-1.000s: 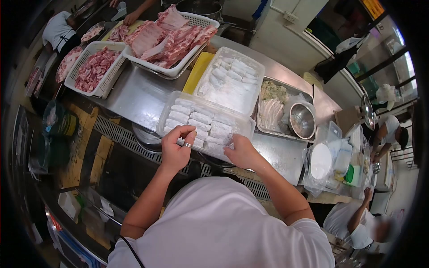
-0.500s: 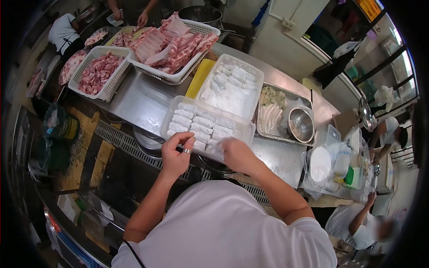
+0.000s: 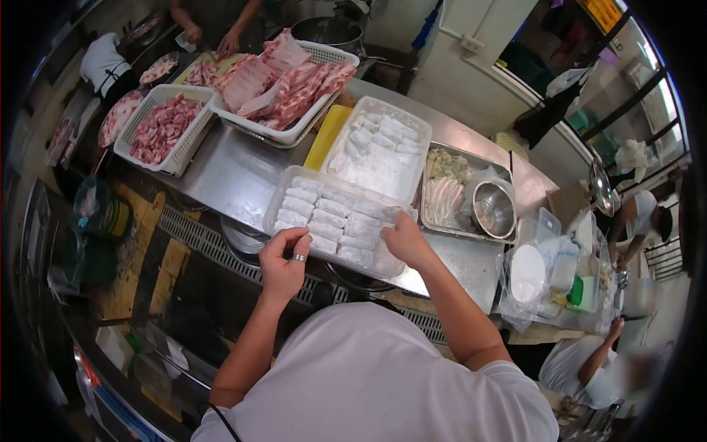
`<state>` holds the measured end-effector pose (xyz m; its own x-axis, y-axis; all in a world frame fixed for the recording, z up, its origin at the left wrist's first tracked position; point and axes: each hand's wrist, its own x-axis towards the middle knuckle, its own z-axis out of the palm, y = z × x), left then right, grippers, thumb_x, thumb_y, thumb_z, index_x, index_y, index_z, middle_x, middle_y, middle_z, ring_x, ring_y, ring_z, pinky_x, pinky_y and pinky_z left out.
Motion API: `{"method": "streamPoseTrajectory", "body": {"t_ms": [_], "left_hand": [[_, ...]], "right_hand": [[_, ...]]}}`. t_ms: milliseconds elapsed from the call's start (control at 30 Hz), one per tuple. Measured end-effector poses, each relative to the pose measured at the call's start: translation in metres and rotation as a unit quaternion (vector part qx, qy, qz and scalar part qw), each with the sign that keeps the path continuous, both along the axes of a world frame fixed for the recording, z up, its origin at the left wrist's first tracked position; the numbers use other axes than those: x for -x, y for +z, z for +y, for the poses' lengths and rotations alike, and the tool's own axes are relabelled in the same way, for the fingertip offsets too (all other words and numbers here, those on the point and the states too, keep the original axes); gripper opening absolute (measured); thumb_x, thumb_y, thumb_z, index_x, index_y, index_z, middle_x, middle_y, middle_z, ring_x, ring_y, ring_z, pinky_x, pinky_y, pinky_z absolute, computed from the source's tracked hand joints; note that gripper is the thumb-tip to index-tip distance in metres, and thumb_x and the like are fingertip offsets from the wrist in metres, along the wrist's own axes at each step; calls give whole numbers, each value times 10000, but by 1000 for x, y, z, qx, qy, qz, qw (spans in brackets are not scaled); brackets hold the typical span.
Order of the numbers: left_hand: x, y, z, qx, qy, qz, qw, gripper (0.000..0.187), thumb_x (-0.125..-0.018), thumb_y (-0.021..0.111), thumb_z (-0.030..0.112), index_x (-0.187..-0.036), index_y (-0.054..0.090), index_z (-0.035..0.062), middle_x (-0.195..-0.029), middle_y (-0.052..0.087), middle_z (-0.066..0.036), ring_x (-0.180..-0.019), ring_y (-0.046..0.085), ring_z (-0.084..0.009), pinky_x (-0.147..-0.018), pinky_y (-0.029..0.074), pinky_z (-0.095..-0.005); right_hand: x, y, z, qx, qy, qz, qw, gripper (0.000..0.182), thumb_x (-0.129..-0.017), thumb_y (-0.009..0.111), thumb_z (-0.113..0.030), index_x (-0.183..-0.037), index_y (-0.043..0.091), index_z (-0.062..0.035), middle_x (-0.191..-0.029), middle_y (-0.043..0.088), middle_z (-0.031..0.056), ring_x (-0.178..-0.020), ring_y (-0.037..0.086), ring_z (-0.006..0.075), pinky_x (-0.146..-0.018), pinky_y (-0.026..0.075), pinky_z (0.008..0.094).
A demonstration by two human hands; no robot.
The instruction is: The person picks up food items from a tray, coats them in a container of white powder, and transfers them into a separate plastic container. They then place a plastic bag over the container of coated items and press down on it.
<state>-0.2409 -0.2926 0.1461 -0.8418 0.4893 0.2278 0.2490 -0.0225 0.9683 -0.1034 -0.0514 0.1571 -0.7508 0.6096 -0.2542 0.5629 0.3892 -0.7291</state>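
Note:
A clear plastic container (image 3: 274,197) on the metal counter holds rows of white, powder-coated rolls (image 3: 331,207). A thin clear plastic sheet (image 3: 361,230) lies over the rolls on the right side. My right hand (image 3: 405,241) is closed on this sheet at the container's right end. At the near left rim, the thumb and forefinger of my left hand (image 3: 283,267) are pinched together; what lies between them is too small to make out. Behind stands a second plastic container (image 3: 372,166) with white powder and more coated rolls.
A yellow board (image 3: 324,140) lies beside the containers. Left are a basket of cut meat (image 3: 166,125) and a tub of ribs (image 3: 283,88). On the right, a metal tray (image 3: 442,217) holds pale strips and a steel bowl (image 3: 494,208). Other people work at both sides.
My right hand has moved right and away from me, to the container's right end, and the sheet lies flatter over the rolls. My left hand has shifted slightly left and nearer to me.

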Motion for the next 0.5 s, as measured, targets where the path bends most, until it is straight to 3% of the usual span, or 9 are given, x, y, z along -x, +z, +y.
{"method": "streamPoseTrajectory", "body": {"t_ms": [67, 167, 267, 367, 467, 500], "left_hand": [[0, 1, 0, 2, -3, 0, 1000, 131, -967, 726, 50, -1076, 735, -23, -909, 743, -67, -811, 665, -108, -772, 546, -274], [2, -2, -2, -4, -4, -3, 1000, 131, -965, 726, 44, -1078, 733, -22, -917, 746, -69, -821, 669, -108, -780, 547, -274], [5, -6, -5, -12, -4, -2, 1000, 130, -966, 724, 38, -1081, 732, -22, -918, 745, -67, -822, 667, -107, -783, 546, -271], [6, -3, -8, -12, -9, -16, 1000, 129, -969, 726, 37, -1084, 732, -20, -919, 741, -58, -829, 665, -102, -789, 545, -269], [8, -5, -12, -8, -13, -33, 999, 134, -973, 729, 41, -1094, 733, -18, -933, 740, -49, -846, 664, -97, -797, 545, -267], [9, -9, -13, -9, -16, -35, 999, 139, -975, 730, 43, -1100, 732, -17, -945, 740, -48, -851, 662, -95, -798, 544, -267]], "right_hand": [[1, -16, 9, 4, 26, -1, 1000, 546, -901, 616, -143, -1342, 513, 162, -1250, 643, 396, -1192, 650, 493, -1022, 509, 473], [-2, 31, -4, 18, 5, -52, 998, 572, -909, 632, -153, -1360, 491, 170, -1238, 649, 393, -1186, 659, 481, -1006, 519, 467], [-5, 25, -20, 187, 0, -45, 981, 611, -908, 652, -177, -1374, 470, 175, -1196, 660, 387, -1134, 681, 459, -975, 534, 461], [-9, 2, -26, 150, -23, -3, 988, 511, -908, 694, -170, -1285, 553, 145, -1104, 688, 279, -995, 694, 346, -904, 544, 430], [-9, 15, -24, -41, -13, -6, 999, 419, -876, 711, -165, -1203, 619, 81, -997, 689, 248, -910, 690, 308, -844, 547, 417], [-6, 22, -20, -59, -10, 38, 997, 378, -863, 712, -156, -1160, 632, 63, -966, 689, 233, -887, 687, 301, -816, 542, 419]]}}
